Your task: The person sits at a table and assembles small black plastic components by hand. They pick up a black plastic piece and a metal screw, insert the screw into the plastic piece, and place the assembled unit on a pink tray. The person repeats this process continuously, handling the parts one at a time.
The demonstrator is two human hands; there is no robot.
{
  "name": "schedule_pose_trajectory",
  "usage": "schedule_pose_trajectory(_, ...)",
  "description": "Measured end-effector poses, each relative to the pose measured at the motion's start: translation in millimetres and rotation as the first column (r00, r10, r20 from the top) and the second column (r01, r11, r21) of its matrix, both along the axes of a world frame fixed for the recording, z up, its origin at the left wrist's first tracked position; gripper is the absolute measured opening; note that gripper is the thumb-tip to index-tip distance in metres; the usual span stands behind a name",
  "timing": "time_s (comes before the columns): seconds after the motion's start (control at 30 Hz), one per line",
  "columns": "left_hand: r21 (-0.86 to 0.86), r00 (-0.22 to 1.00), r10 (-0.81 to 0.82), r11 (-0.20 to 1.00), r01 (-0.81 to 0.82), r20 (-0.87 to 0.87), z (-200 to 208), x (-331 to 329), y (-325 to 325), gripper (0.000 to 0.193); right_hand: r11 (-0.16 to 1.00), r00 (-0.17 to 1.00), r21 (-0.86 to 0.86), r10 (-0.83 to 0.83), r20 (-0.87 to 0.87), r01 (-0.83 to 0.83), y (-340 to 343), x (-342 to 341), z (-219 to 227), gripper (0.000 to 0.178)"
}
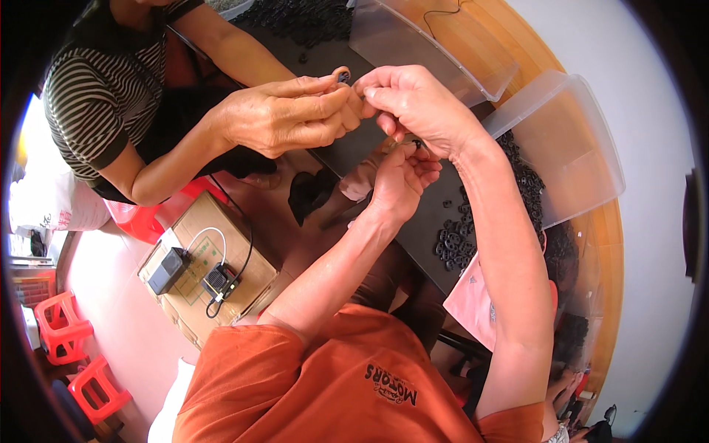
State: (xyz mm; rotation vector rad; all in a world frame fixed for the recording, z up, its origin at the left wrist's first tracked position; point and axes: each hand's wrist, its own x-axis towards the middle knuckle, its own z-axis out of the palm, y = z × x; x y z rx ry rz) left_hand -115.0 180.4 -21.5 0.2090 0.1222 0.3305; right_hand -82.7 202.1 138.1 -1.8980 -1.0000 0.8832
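My left hand is closed with its fingertips together, pinching a small black ring-like part. Just above it, my right hand has thumb and forefinger pressed together, touching or nearly touching a co-worker's fingertips. Whatever lies in that pinch is too small or hidden to make out. The co-worker's hand reaches in from the left, and a small black part shows between its fingers. Both of my hands are held above the dark tabletop.
Black parts lie in a loose pile by my right forearm. A clear plastic bin stands tilted on the right, with another bin farther back. At left, a cardboard box carries a black adapter and cables. Red stools stand beyond.
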Motion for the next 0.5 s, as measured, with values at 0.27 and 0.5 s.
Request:
schedule_pose_trajectory(0.27,0.006,0.999,0.005,1.000,-0.005,-0.037,1,4,1,0.032,0.999,0.999,0.020,0.048,-0.016,-0.048,-3,-7,3,0.023)
schedule_pose_trajectory(0.5,-0.013,0.995,0.004,1.000,-0.003,0.096,-8,3,3,0.026,0.993,0.996,0.095,0.070,0.059,-0.075,-2,-18,1,0.024)
